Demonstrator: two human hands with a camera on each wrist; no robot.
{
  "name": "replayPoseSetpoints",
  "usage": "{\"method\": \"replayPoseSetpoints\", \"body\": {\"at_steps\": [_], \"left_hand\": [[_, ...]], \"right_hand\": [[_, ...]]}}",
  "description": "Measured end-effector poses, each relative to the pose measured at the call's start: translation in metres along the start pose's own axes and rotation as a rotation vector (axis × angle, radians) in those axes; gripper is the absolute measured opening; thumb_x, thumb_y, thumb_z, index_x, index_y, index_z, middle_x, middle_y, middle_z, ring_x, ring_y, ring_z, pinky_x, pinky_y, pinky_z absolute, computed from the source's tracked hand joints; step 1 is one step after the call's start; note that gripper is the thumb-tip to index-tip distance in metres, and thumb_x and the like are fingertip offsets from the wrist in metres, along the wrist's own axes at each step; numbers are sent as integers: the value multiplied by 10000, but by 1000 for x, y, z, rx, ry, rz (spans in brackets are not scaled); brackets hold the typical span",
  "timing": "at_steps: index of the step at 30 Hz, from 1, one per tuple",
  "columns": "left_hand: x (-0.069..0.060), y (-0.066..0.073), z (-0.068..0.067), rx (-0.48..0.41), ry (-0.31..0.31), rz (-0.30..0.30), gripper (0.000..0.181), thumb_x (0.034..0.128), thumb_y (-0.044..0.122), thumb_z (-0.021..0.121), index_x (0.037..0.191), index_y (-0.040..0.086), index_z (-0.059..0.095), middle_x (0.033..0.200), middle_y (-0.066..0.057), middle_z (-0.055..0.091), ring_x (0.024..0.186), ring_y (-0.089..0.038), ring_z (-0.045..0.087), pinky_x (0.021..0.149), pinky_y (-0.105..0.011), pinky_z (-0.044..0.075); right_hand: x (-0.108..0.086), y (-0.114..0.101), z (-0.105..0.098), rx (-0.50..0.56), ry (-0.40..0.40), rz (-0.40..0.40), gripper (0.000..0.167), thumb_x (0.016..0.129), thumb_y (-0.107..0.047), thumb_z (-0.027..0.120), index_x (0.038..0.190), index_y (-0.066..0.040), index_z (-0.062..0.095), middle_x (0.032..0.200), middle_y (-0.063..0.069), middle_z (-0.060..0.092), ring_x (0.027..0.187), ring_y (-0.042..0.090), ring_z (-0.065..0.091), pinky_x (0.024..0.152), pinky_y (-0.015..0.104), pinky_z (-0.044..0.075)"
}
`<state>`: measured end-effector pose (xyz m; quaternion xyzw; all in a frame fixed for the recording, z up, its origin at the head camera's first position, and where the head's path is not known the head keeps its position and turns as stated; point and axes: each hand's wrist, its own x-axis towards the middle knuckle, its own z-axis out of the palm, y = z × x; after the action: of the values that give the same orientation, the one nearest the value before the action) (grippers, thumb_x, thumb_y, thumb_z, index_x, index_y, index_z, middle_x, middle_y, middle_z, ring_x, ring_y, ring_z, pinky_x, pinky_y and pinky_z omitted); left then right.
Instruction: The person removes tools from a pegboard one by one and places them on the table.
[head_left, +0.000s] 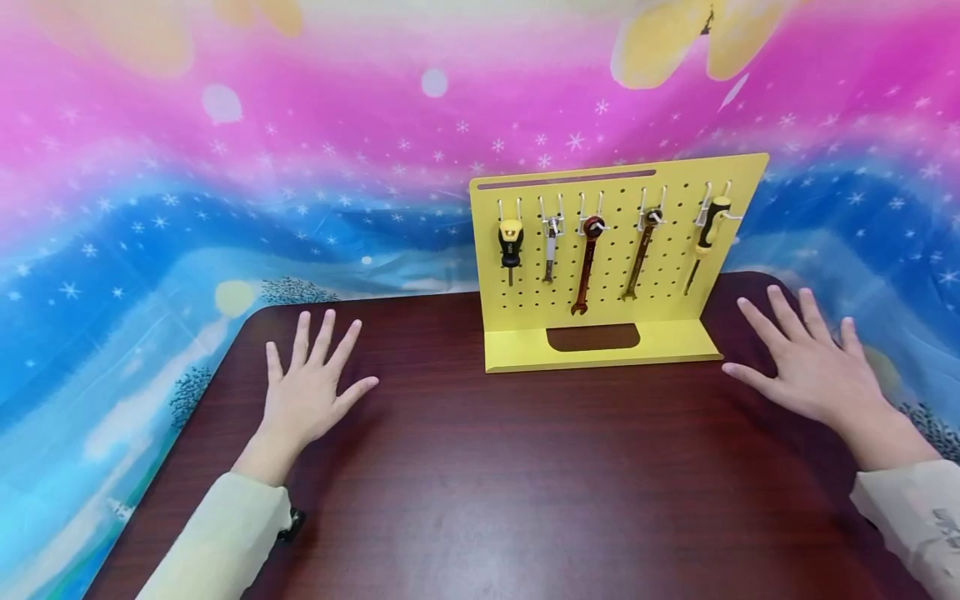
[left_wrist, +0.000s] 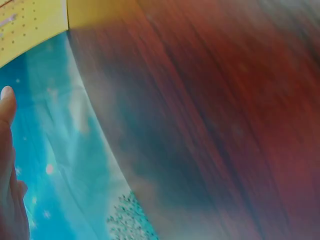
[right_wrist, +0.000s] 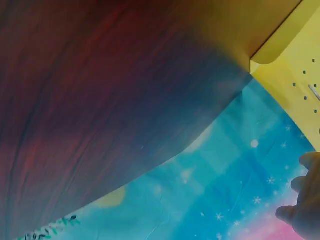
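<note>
My left hand [head_left: 303, 398] is spread over the left part of the table, fingers straight and holding nothing. On the other side my right hand [head_left: 817, 367] is spread too, just right of a yellow pegboard [head_left: 600, 340], and touches no tool. Hooks on the board carry a stubby screwdriver [head_left: 511, 243], a small wrench with a pale middle [head_left: 551, 248], a reddish ratchet wrench [head_left: 588, 262], another wrench [head_left: 639, 258] and a longer black-and-yellow screwdriver [head_left: 711, 229]. Only some fingers of each hand show at the edges of the wrist views.
The dark brown wooden table [head_left: 480, 483] has rounded back corners. A pink and blue patterned cloth [head_left: 375, 167] hangs behind it and along both sides. The pegboard stands upright on its folded base near the back edge, right of centre.
</note>
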<state>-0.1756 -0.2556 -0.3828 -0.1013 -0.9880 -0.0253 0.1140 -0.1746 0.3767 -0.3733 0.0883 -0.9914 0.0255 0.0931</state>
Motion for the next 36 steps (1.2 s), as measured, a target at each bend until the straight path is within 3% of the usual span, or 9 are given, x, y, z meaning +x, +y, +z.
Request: {"method": "replayPoseSetpoints", "body": {"at_steps": [7, 11, 21, 30, 36], "left_hand": [[10, 25, 1, -36, 16, 64, 854, 925, 694, 478, 1601, 353, 83, 1696, -38, 7, 1544, -274, -186, 1149, -741, -8], [15, 41, 1, -58, 28, 108, 846, 926, 688, 484, 1599, 360, 91, 1695, 10, -20, 1556, -295, -124, 1165, -723, 23], [34, 81, 5, -113, 70, 214, 788, 949, 626, 506, 1597, 323, 174, 1693, 36, 56, 1567, -248, -61, 1178, -678, 176], [49, 116, 2, -191, 94, 303, 724, 973, 527, 543, 1583, 261, 259, 1657, -22, 245, 1563, -270, 86, 1149, -630, 309], [60, 137, 3, -255, 139, 374, 676, 977, 453, 581, 1553, 191, 345, 1589, -58, 388, 1522, -287, 252, 1049, -573, 460]], "right_hand": [[11, -5, 2, 73, -17, 19, 908, 934, -628, 524, 1603, -318, -7, 1668, 89, -145, 1499, 333, -258, 1057, 815, 18], [18, -9, 2, 117, -27, 24, 910, 939, -616, 528, 1607, -289, 4, 1669, 118, -127, 1505, 372, -221, 1051, 813, 72], [35, -19, 3, 211, -33, 20, 930, 939, -567, 573, 1611, -156, 79, 1630, 298, 82, 1488, 537, -24, 1069, 780, 155], [49, -19, 8, 332, -24, 22, 897, 958, -489, 595, 1592, -54, 133, 1586, 340, 187, 1437, 583, 152, 1092, 754, 173], [57, -18, 11, 420, -39, 43, 873, 983, -439, 583, 1579, 3, 124, 1569, 359, 212, 1415, 575, 212, 1102, 726, 196]]}}
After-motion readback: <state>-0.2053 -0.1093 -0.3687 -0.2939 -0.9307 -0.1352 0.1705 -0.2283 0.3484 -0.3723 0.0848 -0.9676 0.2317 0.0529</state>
